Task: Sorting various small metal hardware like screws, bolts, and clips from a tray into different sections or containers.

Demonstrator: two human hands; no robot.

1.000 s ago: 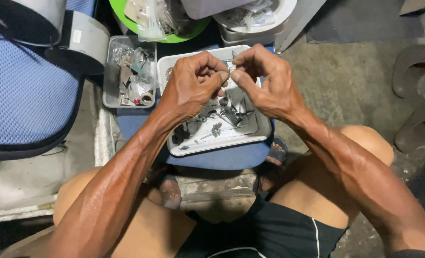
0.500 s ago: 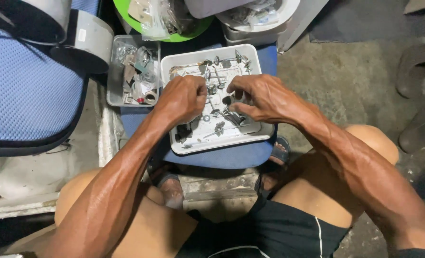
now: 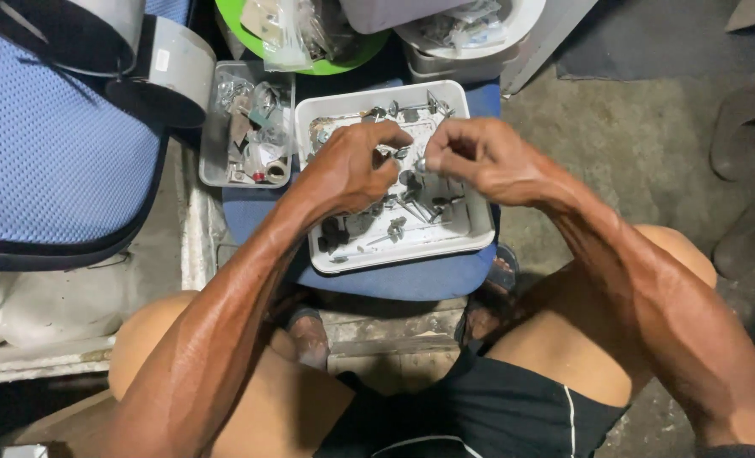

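Hands cover much of the white tray (image 3: 477,242) of small metal parts. Right hand (image 3: 479,161) pinches a tiny metal piece (image 3: 421,165), too small to identify. Left hand (image 3: 352,165) has its fingers curled, their grip hidden

White rectangular tray (image 3: 479,233) on blue cushion, strewn with small metal screws and fittings (image 3: 394,227); 1 small metal piece (image 3: 420,164) pinched above it

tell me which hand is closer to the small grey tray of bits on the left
Left. The left hand hangs over the white tray, just beside the grey tray; the right hand is farther off, over the white tray's right half.
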